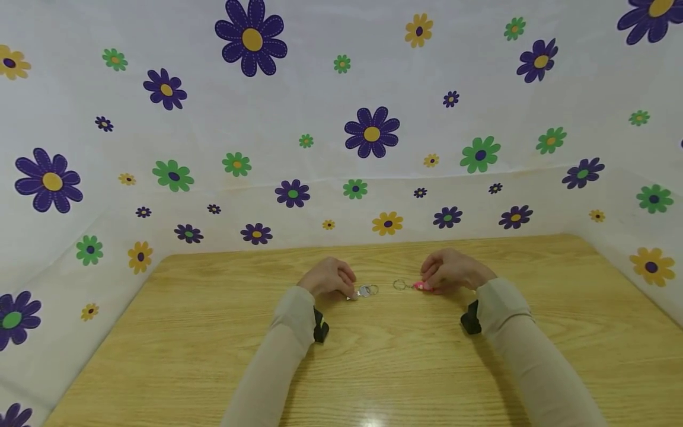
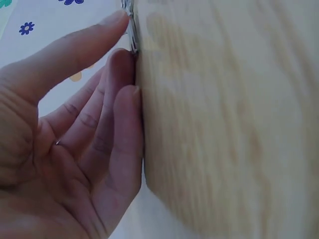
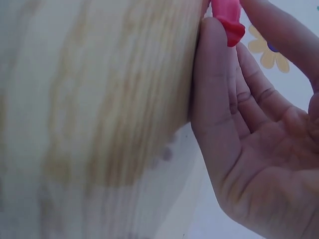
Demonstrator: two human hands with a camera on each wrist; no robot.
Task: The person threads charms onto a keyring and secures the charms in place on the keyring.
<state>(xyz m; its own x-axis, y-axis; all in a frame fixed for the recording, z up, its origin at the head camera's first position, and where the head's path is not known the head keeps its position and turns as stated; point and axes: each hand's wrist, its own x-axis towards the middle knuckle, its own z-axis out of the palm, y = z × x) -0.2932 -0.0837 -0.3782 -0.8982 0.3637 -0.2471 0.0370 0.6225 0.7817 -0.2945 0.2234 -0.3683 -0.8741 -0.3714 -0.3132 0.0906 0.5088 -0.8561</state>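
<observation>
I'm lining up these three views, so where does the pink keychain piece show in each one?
Head: pink keychain piece at mid-table, under the right hand.
Left wrist: not in it.
Right wrist: at the top edge, between the fingers.
Shared landmark: the wooden table, also seen in both wrist views.

The table (image 1: 373, 367) is pale wood-grain with a slight sheen; the key rings (image 1: 368, 290) are shiny metal, the pink tag (image 1: 421, 286) smooth plastic.

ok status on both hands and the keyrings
Left hand pinching silver keyring on table. Right hand pinching pink keyring. Small gap between the keyrings, nothing in it.
</observation>
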